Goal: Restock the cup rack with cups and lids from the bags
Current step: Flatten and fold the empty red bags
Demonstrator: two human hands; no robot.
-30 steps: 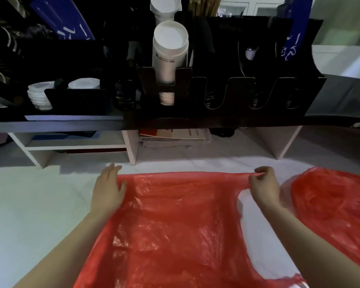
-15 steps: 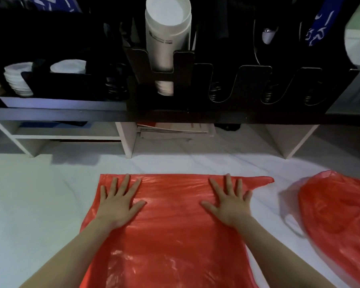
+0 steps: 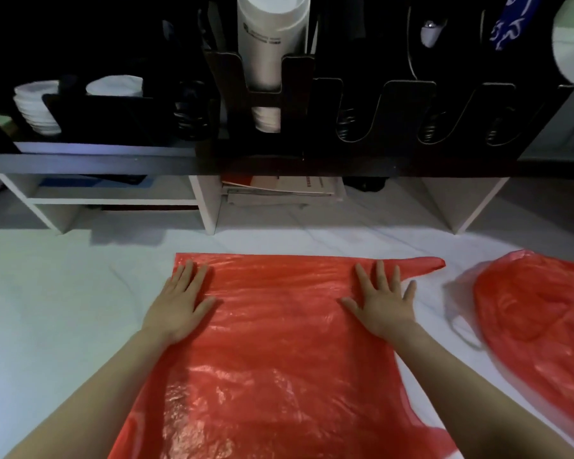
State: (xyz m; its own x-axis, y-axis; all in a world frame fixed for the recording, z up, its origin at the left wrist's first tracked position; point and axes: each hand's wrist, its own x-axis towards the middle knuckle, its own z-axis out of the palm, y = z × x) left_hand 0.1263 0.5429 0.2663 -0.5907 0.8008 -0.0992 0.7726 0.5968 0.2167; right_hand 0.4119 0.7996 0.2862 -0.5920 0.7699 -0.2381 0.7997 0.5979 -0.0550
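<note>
Emptied red bag [image 3: 279,352] — mid-tabletop [image 3: 63,309], pressed flat by left hand [image 3: 179,303] and right hand [image 3: 383,306], fingers spread wide — likely smoothing for folding.

Place: a drinks shop counter.
Evidence: black cup rack [image 3: 391,104] holding paper cups [image 3: 269,44], stacked white lids [image 3: 37,107], white worktop [image 3: 47,309].
</note>
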